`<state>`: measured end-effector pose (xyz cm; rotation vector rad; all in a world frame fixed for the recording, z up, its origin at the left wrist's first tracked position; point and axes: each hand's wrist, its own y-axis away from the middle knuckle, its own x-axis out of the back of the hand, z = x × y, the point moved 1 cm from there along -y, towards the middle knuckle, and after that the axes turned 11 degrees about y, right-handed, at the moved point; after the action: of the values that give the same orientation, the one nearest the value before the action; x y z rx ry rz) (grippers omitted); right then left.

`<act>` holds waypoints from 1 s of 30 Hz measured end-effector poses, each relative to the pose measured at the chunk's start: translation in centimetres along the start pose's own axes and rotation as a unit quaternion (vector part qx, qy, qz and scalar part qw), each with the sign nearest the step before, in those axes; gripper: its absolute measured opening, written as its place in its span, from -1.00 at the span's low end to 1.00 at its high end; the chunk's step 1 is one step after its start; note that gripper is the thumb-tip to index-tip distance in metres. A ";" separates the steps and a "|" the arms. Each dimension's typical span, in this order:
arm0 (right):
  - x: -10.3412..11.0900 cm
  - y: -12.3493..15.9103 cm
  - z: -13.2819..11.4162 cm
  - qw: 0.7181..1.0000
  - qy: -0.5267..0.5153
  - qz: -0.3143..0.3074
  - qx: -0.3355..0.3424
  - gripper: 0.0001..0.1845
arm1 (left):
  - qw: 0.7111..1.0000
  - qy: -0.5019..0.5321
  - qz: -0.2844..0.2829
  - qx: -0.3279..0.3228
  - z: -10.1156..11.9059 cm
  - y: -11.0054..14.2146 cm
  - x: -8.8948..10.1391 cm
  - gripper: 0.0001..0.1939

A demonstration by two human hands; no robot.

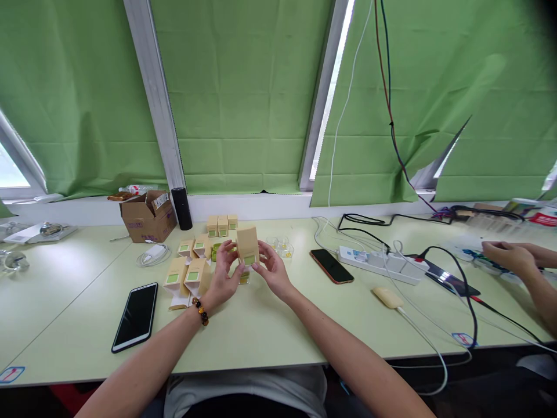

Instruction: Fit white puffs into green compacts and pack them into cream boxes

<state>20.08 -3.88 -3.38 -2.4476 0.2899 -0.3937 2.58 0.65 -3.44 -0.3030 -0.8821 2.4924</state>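
Between my two hands a small cream cardboard box (pixel 248 244) with a green window is held upright just above the table. My left hand (pixel 224 276), with a beaded bracelet on the wrist, grips its left side. On the right side, the fingers and thumb of my right hand (pixel 274 270) close on the same box. Similar cream boxes (pixel 198 276) stand with raised flaps to the left of my hands. Farther back is a group of closed boxes (pixel 222 225). Partly hidden behind my left hand is a green item (pixel 215 251). Clear round containers (pixel 282 247) with yellow bits lie just right.
A white phone (pixel 136 316) lies at left, a dark phone (pixel 331 266) at right. Behind are a brown carton (pixel 148 217), black cylinder (pixel 181 209) and coiled white cable (pixel 154 254). A power strip (pixel 383 264) and cables spread right, near another person's hands (pixel 511 255).
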 end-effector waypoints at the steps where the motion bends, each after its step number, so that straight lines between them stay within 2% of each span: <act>1: 0.3 0.1 -0.4 0.999 0.037 0.013 0.017 -0.35 | 1.000 -0.022 -0.005 -0.011 0.0 0.1 0.1 -0.32; 4: 0.8 0.4 -1.6 0.981 0.166 0.042 0.088 -0.50 | 0.994 -0.097 -0.016 -0.047 0.3 0.1 0.3 -0.34; 8: 0.9 0.8 -2.0 0.944 0.266 0.085 0.176 -0.51 | 0.977 -0.156 -0.019 -0.141 1.3 0.0 0.6 -0.41; 12: 0.8 1.0 -1.2 0.909 0.335 0.135 0.206 -0.54 | 0.941 -0.227 -0.044 -0.246 1.8 0.2 1.1 -0.51; 16: 0.7 1.1 -1.0 0.902 0.334 0.156 0.224 -0.46 | 0.922 -0.263 -0.040 -0.283 1.4 0.7 1.5 -0.70; 21: 0.3 1.3 -0.9 0.910 0.326 0.150 0.209 -0.30 | 0.933 -0.261 -0.046 -0.243 1.2 0.8 1.4 -0.80; 25: 0.4 1.2 -1.1 0.914 0.320 0.156 0.193 -0.23 | 0.963 -0.177 -0.048 -0.198 1.5 0.7 1.0 -0.57; 28: 0.5 1.1 -1.5 0.920 0.300 0.168 0.188 -0.27 | 0.994 -0.060 0.001 -0.094 1.2 0.5 0.8 -0.42; 30: 0.6 1.0 -1.7 0.928 0.273 0.170 0.188 -0.30 | 0.999 0.032 0.033 -0.001 0.6 0.2 0.9 -0.37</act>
<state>19.91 -5.81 -2.60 -1.8261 0.7831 -0.8839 1.52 0.63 -3.20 -0.4161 -0.8606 2.5269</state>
